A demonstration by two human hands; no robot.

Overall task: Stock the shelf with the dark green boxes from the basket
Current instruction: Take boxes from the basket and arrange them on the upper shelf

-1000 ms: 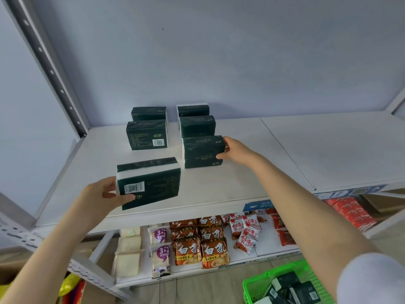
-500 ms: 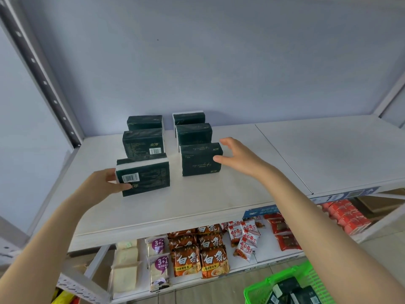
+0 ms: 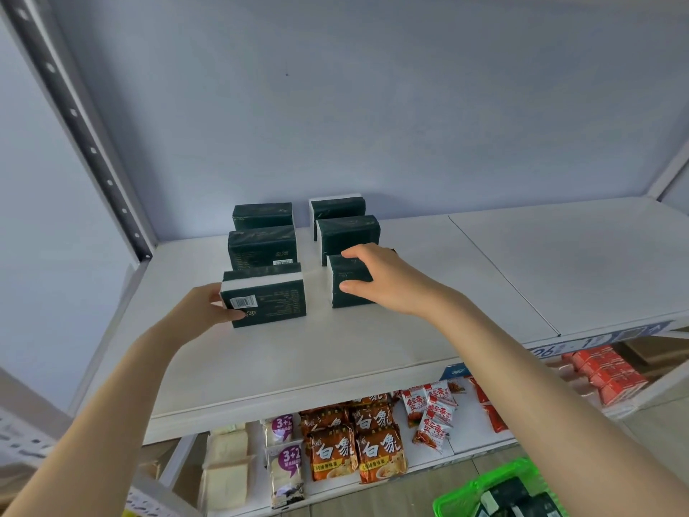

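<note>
Boxes [image 3: 272, 304] in L grip [image 3: 203, 311], R grip [image 3: 387, 281].

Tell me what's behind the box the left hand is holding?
Two more dark green boxes: a middle box right behind it and a back box near the wall. The held box hides the middle box's bottom edge.

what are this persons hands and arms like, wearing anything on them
Two bare hands: the left hand and the right hand have no gloves, and no rings, watch or bracelet can be seen. Both arms are uncovered all the way to the frame edge, with no sleeve in view. No markings or tape show on them.
</note>
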